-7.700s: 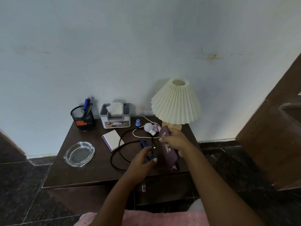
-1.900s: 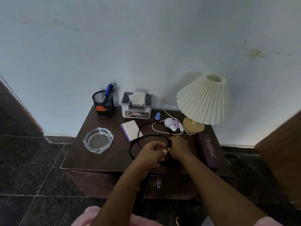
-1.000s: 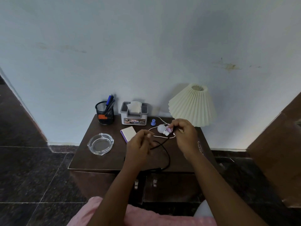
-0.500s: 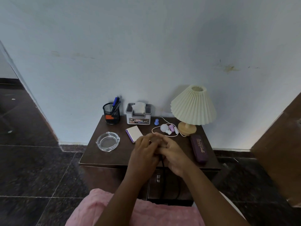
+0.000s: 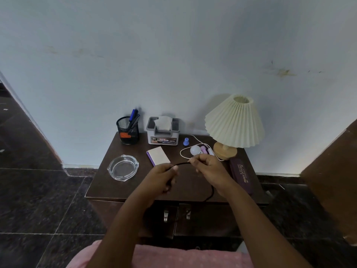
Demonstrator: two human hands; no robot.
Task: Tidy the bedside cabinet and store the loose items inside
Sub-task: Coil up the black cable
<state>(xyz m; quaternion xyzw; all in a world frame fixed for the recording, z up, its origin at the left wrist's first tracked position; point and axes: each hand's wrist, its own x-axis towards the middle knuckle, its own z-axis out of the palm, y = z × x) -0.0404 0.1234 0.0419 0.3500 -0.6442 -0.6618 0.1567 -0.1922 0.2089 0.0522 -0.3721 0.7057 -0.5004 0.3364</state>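
Note:
A black cable stretches between my two hands above the dark wooden bedside cabinet. My left hand grips one part of it; my right hand pinches another part. The rest of the cable loops down past my right wrist over the cabinet's front edge. On the top lie a white and purple notepad, a glass ashtray, a purple glasses case, a small blue cap and a white bulb gadget with a white cord.
At the back stand a mesh pen holder, a grey tissue box and a pleated lamp. Two shut cabinet doors with metal handles face me. Dark wood furniture stands right. The floor is dark tile.
My hands, clasped together half a second ago, have drawn apart and pulled a length of the black cable taut between them. The camera view shifted slightly.

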